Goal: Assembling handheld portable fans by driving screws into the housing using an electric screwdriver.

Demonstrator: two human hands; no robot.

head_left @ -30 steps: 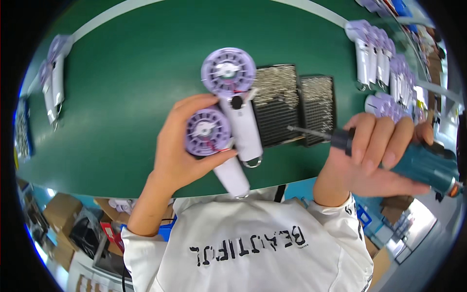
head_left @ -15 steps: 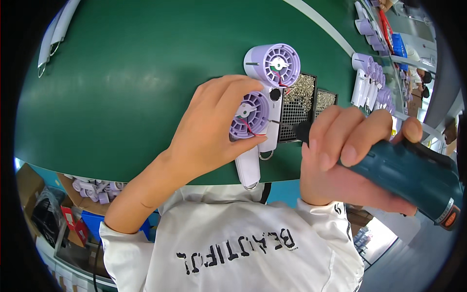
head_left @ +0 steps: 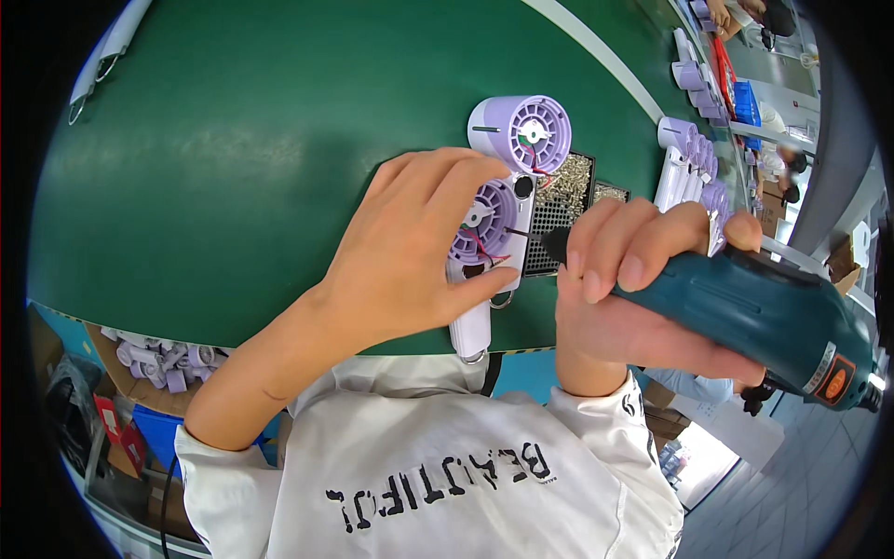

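My left hand (head_left: 396, 247) is curled around the head of a lilac and white handheld fan (head_left: 488, 224), its fingers on the far rim and its thumb over the upper handle. Red and black wires show inside the open fan head. In my right hand (head_left: 633, 289) is a dark teal electric screwdriver (head_left: 745, 312), lying almost level. Its thin bit points left and reaches the right side of that fan head; whether it touches a screw cannot be made out. A second lilac fan (head_left: 517, 135) lies just beyond, its white handle partly hidden.
A black perforated tray (head_left: 543, 259) heaped with small screws lies right of the fans, with a smaller screw tray (head_left: 610, 193) beside it. More lilac fans (head_left: 684, 140) stand in a row at the right. Below the green table (head_left: 233, 205) is a cardboard box (head_left: 177, 401) of lilac parts.
The whole view has shifted slightly. My left thumb has eased off the held fan's lower rim, uncovering a dark round spot on the handle. The screwdriver bit stays at the fan head.
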